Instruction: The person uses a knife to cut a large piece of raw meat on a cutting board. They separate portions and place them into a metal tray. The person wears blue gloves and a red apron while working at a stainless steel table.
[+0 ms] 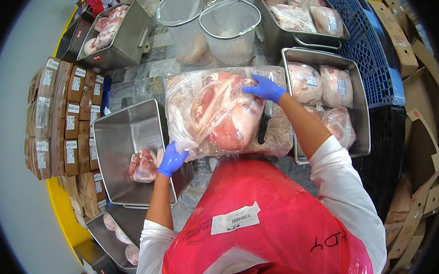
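A large piece of raw pink meat (231,124) lies on a plastic-covered block (177,97) in front of me. Clear plastic bag (192,133) is stretched across its left side. My left hand (172,160), in a blue glove, is closed on the gathered end of the bag at the block's near left corner. At the meat's far right edge, my right hand (265,88), also blue-gloved, pinches the plastic there. Just below it a knife with a black handle (263,127) rests beside the meat, its blade pointing away from me.
On the left a metal bin (122,122) holds unwrapped meat. Metal bins with bagged meat stand right (365,129) and far right (269,45). Beyond the block are mesh-lined hoops (231,34). Stacked cartons (70,122) line the left, a blue plastic pallet (358,35) the right.
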A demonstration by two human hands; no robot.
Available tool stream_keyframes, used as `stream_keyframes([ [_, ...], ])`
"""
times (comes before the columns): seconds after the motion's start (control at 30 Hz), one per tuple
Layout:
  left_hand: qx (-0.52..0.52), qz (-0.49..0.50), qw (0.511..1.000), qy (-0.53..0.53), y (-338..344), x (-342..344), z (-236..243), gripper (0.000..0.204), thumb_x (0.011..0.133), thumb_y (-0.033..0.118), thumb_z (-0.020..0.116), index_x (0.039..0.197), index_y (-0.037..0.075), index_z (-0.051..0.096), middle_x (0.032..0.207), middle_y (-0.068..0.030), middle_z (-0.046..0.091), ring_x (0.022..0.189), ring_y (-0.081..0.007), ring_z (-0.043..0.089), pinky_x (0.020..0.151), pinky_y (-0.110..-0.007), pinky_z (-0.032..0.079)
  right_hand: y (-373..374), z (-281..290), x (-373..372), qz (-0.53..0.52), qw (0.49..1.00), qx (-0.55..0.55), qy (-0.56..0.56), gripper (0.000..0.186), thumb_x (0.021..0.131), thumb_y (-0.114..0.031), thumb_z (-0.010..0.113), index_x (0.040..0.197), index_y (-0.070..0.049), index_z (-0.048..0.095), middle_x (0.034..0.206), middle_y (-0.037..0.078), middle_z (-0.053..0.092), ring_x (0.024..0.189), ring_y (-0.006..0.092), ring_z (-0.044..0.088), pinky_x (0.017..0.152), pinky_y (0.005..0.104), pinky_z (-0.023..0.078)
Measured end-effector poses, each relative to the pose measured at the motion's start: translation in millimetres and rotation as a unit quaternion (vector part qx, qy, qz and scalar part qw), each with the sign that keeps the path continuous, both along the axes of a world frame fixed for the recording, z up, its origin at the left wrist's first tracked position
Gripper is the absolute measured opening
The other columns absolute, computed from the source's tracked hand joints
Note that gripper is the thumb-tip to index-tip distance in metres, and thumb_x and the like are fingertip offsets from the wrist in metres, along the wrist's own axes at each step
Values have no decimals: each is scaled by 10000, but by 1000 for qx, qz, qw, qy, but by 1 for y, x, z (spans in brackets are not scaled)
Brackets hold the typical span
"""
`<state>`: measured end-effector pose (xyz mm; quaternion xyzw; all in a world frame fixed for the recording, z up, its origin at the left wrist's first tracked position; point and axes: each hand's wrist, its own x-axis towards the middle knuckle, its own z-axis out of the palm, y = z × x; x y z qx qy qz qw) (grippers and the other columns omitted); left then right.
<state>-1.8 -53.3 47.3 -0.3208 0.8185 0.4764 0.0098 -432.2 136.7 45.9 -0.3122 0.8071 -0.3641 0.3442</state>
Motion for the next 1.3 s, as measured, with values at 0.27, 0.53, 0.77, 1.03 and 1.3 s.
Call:
stream_keyframes([
  [0.27,-33,109,990,89,14,-17,3,416,825,114,722,1188,-67,628,1111,-225,706,1022,-334,691,899,-410,534,-39,-25,16,2,956,-95,279,258,874,-210,664,1101,-118,745,1098,192,692,993,420,654,929,471,519],
  [0.53,118,329,866,358,-35,-18,56,436,905,16,601,1336,-41,554,1300,-137,619,1202,-271,610,1063,-378,464,-64,7,-8,236,932,-5,277,200,941,-255,570,1000,-119,704,1075,230,674,927,410,650,853,511,509],
  [0.77,96,240,906,335,-34,-47,111,496,932,76,589,1405,-33,486,1426,-158,545,1322,-274,529,1153,-391,386,-55,-24,-3,143,897,-200,368,153,962,-213,572,980,-83,650,1024,217,679,886,421,644,839,493,519],
  [1.03,-114,9,972,203,-12,-111,109,691,849,153,645,1481,-41,444,1545,-219,453,1460,-344,400,1223,-414,273,-52,-30,9,-79,958,-270,53,102,980,-123,585,920,-49,549,731,18,517,686,117,493,674,306,469],
  [1.3,-254,-209,942,59,-11,-238,43,582,803,289,695,1316,30,606,1330,-289,588,1261,-447,544,1041,-487,451,-34,23,37,-80,947,-308,-53,173,944,-159,674,895,-31,569,750,7,539,698,87,477,652,286,445],
])
